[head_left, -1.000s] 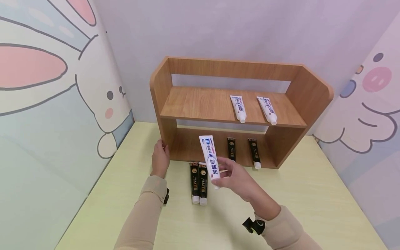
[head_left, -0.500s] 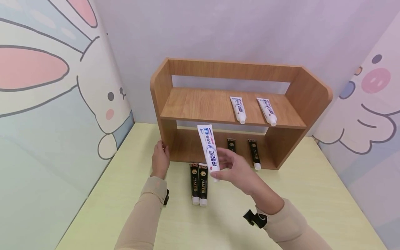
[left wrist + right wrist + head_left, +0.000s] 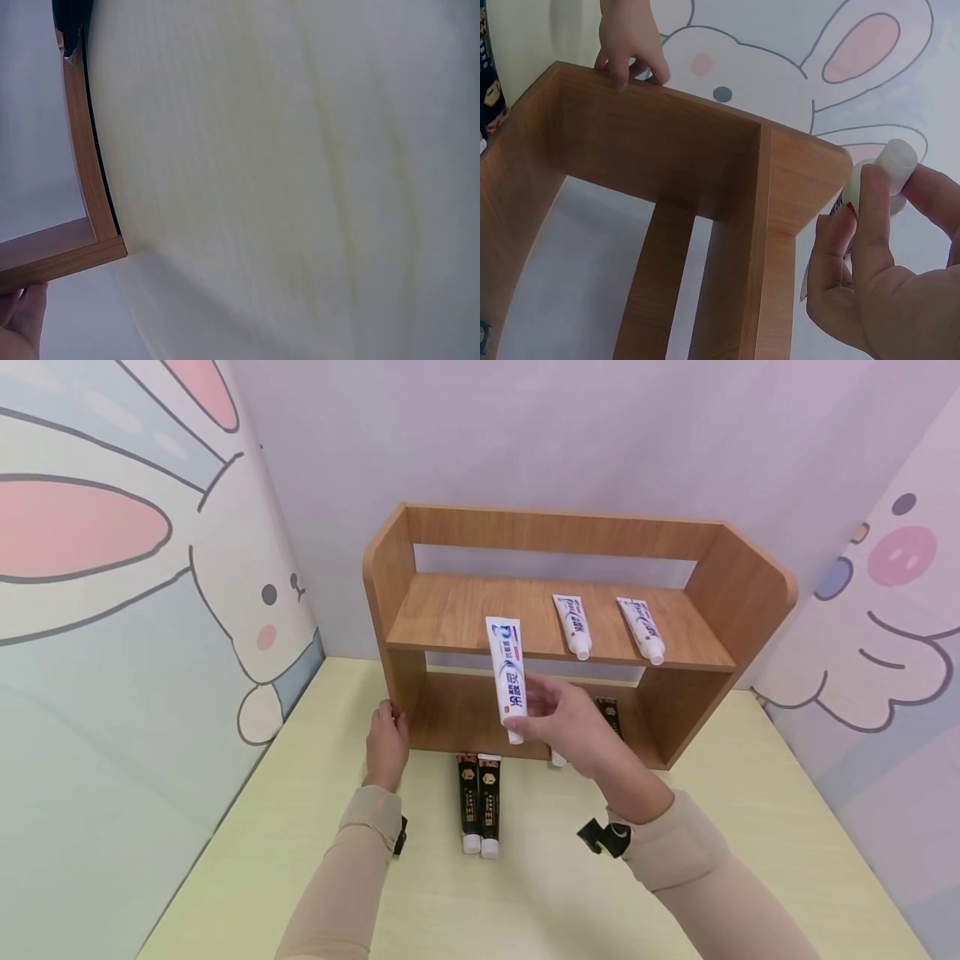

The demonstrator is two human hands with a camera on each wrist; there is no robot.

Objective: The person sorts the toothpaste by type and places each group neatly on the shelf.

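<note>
My right hand (image 3: 576, 727) pinches a white toothpaste tube (image 3: 506, 672) near its capped end, holding it up with the cap downward. The tube is in front of the upper board's edge of a two-tier wooden shelf (image 3: 468, 610). In the right wrist view, the tube's white cap (image 3: 897, 161) shows between thumb and fingers. My left hand (image 3: 387, 747) grips the front edge of the shelf's left side panel (image 3: 660, 105). Two white toothpaste tubes (image 3: 573, 625) lie on the upper board. On the lower board are two black tubes (image 3: 608, 714), partly hidden by my right hand.
Two more black toothpaste tubes (image 3: 480, 806) lie side by side on the pale yellow table (image 3: 555, 893), before the shelf. Walls with cartoon animals (image 3: 262, 610) stand left and right, and a plain pale wall (image 3: 570, 435) is behind.
My right hand has raised the white toothpaste tube from in front of the lower board to the level of the upper board's front edge. My left hand stays at the side panel.
</note>
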